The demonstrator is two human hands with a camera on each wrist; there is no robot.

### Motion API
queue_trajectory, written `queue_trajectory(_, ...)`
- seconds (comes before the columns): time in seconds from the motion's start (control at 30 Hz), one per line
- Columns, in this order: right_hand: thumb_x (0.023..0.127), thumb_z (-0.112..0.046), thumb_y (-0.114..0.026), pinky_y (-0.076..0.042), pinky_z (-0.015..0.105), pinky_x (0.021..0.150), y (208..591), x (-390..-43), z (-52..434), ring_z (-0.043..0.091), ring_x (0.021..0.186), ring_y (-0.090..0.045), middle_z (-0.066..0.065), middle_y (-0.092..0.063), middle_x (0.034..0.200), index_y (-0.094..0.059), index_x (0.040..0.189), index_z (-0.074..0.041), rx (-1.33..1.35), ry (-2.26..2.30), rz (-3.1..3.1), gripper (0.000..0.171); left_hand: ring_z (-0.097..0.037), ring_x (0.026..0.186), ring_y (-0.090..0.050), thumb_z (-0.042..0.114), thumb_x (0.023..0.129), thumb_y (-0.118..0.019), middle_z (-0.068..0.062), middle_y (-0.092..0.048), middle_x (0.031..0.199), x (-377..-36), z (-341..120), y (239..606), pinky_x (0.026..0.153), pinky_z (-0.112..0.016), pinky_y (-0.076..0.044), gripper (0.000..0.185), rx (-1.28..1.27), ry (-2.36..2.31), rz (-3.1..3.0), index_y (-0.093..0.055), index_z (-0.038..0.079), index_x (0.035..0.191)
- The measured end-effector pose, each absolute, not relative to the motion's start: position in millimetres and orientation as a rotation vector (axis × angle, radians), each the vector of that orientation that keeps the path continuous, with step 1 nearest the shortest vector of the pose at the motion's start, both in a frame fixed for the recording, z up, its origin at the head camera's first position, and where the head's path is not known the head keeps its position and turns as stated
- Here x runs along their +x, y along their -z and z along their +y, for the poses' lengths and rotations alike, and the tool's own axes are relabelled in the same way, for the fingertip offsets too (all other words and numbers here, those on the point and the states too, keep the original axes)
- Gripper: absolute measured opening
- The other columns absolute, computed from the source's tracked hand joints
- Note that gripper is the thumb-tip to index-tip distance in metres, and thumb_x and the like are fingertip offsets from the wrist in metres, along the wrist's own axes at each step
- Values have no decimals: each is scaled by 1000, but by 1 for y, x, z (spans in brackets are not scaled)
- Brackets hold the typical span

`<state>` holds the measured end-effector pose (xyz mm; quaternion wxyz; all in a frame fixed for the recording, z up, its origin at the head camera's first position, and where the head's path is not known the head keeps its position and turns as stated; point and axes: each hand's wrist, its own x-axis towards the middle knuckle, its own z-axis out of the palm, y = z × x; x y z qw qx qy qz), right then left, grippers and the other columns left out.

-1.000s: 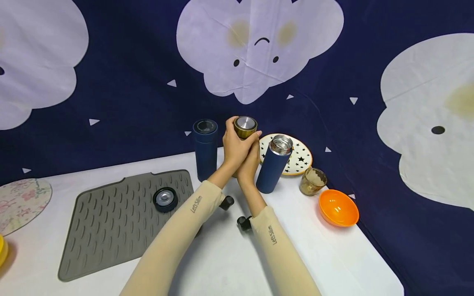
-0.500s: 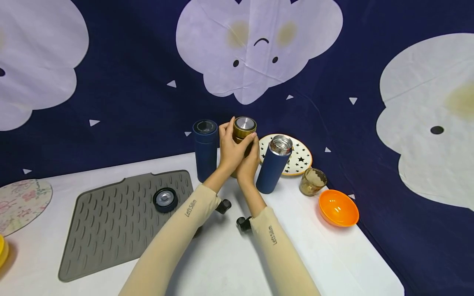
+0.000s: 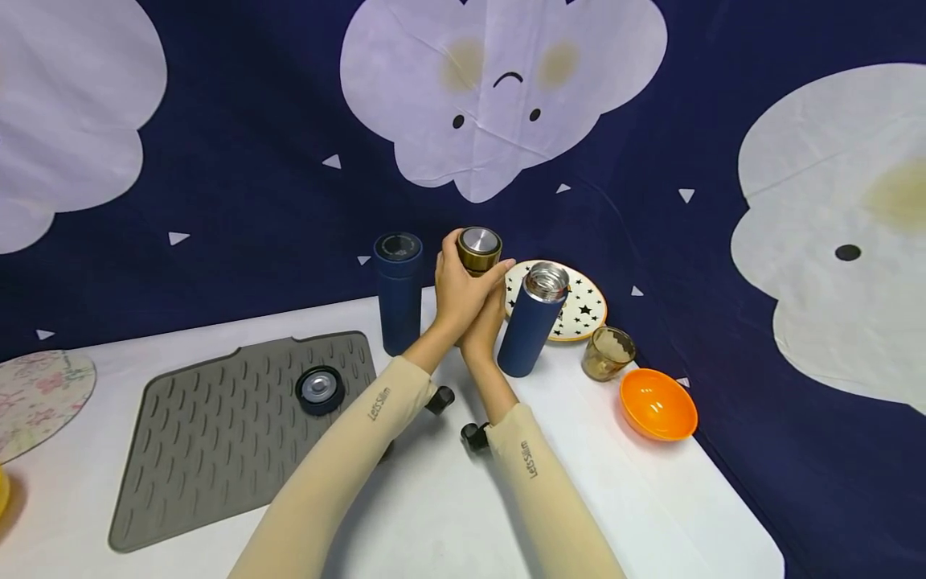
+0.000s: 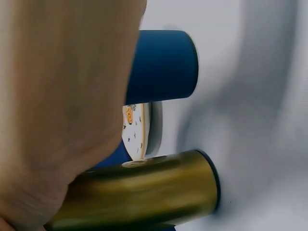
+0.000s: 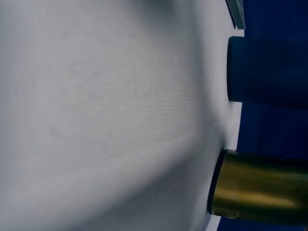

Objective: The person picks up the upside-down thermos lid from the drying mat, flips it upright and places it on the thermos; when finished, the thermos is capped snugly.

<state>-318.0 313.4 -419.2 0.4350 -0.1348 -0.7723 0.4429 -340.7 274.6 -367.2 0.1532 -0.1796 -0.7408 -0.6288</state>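
Observation:
A gold thermos [image 3: 479, 259] with a steel-topped lid stands between both hands at the back of the table. My left hand [image 3: 461, 296] grips it near the top, thumb reaching across to the right. Lower down, my right hand [image 3: 481, 328] holds its body, partly hidden behind the left. The thermos's lower end shows in the left wrist view [image 4: 144, 192] and the right wrist view [image 5: 262, 190]. To the left is a capped blue thermos [image 3: 399, 301]; to the right, a blue thermos without its lid [image 3: 530, 334] shows its steel mouth.
A grey drying mat [image 3: 217, 450] bears a round black lid [image 3: 320, 391]. Behind the lidless thermos sits a star-patterned plate [image 3: 589, 301]. An amber glass [image 3: 608, 354] and an orange bowl [image 3: 657, 406] line the right edge. A floral round mat [image 3: 47, 398] lies far left.
Half a second ago the left hand's fingers were spread further left around the thermos top; now they wrap closer and the thumb reaches right again. The thermos stays in place.

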Motion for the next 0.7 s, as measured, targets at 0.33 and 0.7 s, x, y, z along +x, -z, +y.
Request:
queue_trajectory(0.33,94,-6,-63,-42,45,109,421,-317,316,34,130,-52,22,-53,140,-43,144,-1,-329,-1113,-1902,55,-29,117,-56,32,75,-87,-13,-55,126,-344,274,367,103,-40,-44,75,-508,1817,-2034,-52,3,134)
queue_trajectory(0.7,94,-8,-64,-40,44,111,423,-317,318,33,133,-50,21,-50,144,-38,149,-2,-350,-1119,-1923,61,-30,118,-58,33,87,-74,-15,-55,133,-345,267,376,99,-43,-48,67,-687,1822,-2077,-42,6,139)
